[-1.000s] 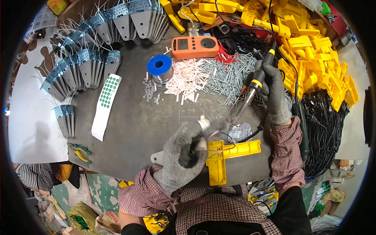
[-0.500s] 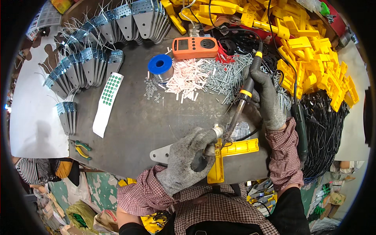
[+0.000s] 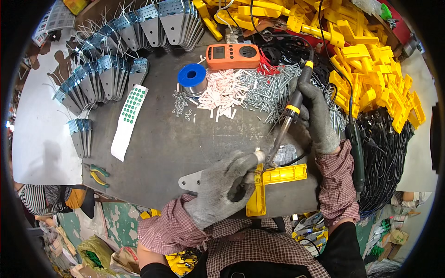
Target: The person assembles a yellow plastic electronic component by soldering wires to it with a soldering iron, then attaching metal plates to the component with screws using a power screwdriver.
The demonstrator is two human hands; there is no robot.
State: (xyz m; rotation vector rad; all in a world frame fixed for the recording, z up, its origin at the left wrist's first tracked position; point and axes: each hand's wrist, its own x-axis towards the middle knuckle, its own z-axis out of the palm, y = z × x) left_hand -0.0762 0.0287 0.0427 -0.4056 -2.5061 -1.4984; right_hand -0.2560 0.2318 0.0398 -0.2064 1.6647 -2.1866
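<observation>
My right hand (image 3: 315, 109), in a grey glove, grips a soldering iron (image 3: 294, 104) with a black handle and yellow bands. The iron slants down to the left, its tip end at the top of a yellow plastic part (image 3: 283, 173). This part has two open channelled arms, set at an angle to each other. My left hand (image 3: 222, 185), gloved in grey, is closed in a pinch beside the part's corner, close to the iron's tip; what lies between its fingers is hidden. From under that hand sticks out a grey metal plate with holes (image 3: 189, 181).
Ahead lie a blue solder spool (image 3: 192, 75), pale pink tubes (image 3: 225, 90), screws (image 3: 266, 90) and an orange meter (image 3: 232, 56). Metal brackets (image 3: 109, 76) stand at left, near a green-dotted sticker strip (image 3: 130, 121) and pliers (image 3: 97, 175). Yellow parts (image 3: 366, 65) and black cables (image 3: 382, 162) fill the right.
The whole view has shifted very slightly. Both hands keep their places, with the soldering iron still at the yellow part's corner.
</observation>
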